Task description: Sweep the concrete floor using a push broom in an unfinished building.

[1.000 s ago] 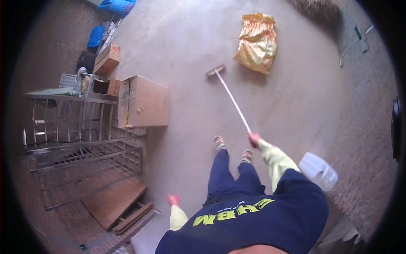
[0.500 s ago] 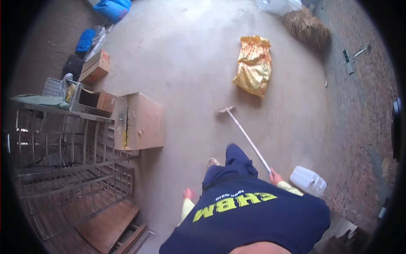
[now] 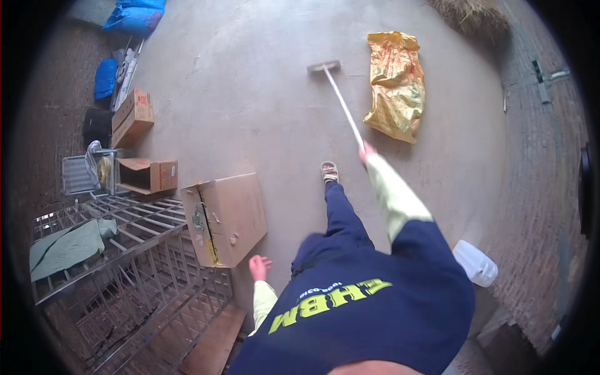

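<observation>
My right arm reaches forward, and my right hand (image 3: 367,152) is closed round the near end of a long white pole with a flat crosswise head (image 3: 343,103). The pole slants away to the left, and its head rests on the floor left of a crumpled gold and yellow sack (image 3: 395,87). The sack lies flat, just right of the pole and apart from it. Low on the left, my left hand (image 3: 260,267) hangs free with its fingers apart, near the corner of a large cardboard box (image 3: 237,215).
Metal racks (image 3: 156,262) with a green cloth (image 3: 72,250) stand at the left. Smaller boxes (image 3: 134,119) and blue bundles (image 3: 134,19) line that side. A white plastic jug (image 3: 475,262) lies to my right before a brick wall (image 3: 537,187); straw (image 3: 469,15) sits far right.
My right arm has stretched forward, pushing the pole's head farther away over the floor, level with the sack. One foot has stepped ahead. The whole view has shifted.
</observation>
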`<move>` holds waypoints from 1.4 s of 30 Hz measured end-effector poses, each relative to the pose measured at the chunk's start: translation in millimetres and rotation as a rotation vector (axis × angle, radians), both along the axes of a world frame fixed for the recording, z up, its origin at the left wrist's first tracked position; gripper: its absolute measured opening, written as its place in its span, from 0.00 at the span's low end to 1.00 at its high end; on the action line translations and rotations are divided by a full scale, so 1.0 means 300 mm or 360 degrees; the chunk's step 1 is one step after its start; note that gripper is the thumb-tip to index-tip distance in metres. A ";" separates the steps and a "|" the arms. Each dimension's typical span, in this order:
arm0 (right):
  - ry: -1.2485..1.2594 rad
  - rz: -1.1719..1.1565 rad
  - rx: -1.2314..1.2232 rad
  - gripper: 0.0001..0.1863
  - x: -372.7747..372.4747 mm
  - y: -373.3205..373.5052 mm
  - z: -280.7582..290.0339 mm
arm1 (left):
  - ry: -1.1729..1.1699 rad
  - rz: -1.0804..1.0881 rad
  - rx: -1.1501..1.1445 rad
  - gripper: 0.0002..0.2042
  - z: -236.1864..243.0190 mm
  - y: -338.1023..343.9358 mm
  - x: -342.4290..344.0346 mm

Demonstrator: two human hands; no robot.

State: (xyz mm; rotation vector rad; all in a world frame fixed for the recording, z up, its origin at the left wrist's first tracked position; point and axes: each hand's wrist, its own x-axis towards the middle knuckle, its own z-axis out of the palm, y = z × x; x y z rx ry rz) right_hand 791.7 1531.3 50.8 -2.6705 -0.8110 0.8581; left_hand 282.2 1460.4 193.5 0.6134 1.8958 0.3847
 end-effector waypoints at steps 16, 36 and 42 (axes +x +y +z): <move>0.0411 -0.0216 -0.0175 0.24 -0.375 0.003 0.432 | 0.0403 -0.0837 -0.0345 0.11 -0.475 0.645 -0.454; 0.0344 -0.0695 0.0012 0.26 0.846 2.078 -0.108 | 0.0173 -0.0401 -0.0390 0.14 0.042 2.213 0.461; 0.0407 -0.0699 0.0191 0.21 1.021 2.466 0.026 | 0.0082 -0.0210 -0.0457 0.14 0.198 2.339 0.596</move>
